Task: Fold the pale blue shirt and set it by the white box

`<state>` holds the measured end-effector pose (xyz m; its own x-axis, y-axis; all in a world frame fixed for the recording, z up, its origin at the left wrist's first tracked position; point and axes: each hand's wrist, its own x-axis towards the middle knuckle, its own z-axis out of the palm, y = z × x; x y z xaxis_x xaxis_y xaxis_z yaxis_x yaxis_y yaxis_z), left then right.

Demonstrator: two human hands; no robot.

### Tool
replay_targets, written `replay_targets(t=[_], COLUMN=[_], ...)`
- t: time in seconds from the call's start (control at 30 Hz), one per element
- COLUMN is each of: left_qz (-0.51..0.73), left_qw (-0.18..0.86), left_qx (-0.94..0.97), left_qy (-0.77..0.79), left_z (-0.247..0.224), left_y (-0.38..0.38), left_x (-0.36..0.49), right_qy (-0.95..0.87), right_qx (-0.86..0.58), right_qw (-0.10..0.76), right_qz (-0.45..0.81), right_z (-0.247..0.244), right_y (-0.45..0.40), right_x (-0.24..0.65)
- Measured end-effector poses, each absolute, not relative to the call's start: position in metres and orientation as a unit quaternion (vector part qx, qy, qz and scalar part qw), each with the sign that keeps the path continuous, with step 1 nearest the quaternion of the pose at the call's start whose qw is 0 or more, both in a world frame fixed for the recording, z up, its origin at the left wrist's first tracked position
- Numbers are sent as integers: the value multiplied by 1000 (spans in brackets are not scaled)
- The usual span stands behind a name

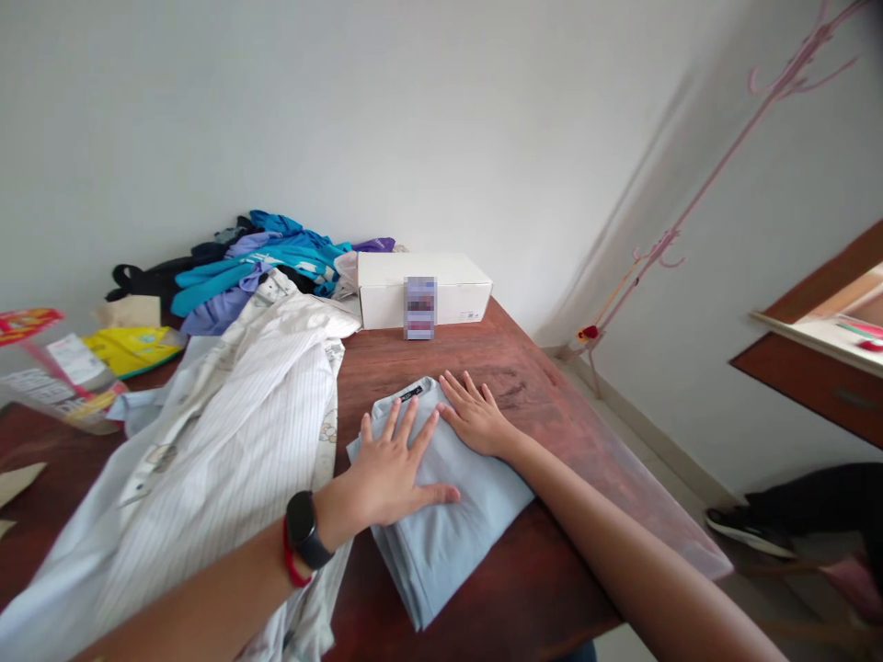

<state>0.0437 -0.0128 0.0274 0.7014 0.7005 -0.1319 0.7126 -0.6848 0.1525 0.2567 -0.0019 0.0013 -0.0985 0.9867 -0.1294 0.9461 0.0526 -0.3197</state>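
Note:
A folded light blue-grey shirt lies on the dark red wooden table, its collar with a black label toward the far side. My left hand rests on its left part, palm down with the fingers spread. Near the collar's right side, my right hand presses flat on the cloth, fingers apart. Both hands hold nothing. A black watch and a red band are on the left wrist.
White striped and patterned garments spread along the left. Behind them sits a pile of blue, purple and black clothes. A white box stands at the back; a pink rack rises right of the table.

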Motion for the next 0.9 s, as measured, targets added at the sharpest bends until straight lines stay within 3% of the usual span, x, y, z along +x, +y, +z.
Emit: replay_targets(t=[0.23,0.47,0.6,0.7,0.8,0.9], left_qz=[-81,1,31,26,8,11], left_qw=[92,22,34,73,102,114], left_qx=[901,905,953,974,969,968], left_qy=[415,424,300,215,226,224], left_z=[31,18,29,34,31,27], left_y=[-19,-28,-15,-3,3,3], left_x=[46,41,45,49,49,48], right_qy=[-703,-703,-698,-722,-763,-808], right_qx=[-695,-690,-686,-641,-551,-478], right_qw=[78,119,146,221,304,279], right_qz=[130,129,142,139,149,201], right_z=[-7,-15,-12,-1,14,19], right_y=[5,10,10,5,-6,-17], right_x=[269,276,276,273,264,253])
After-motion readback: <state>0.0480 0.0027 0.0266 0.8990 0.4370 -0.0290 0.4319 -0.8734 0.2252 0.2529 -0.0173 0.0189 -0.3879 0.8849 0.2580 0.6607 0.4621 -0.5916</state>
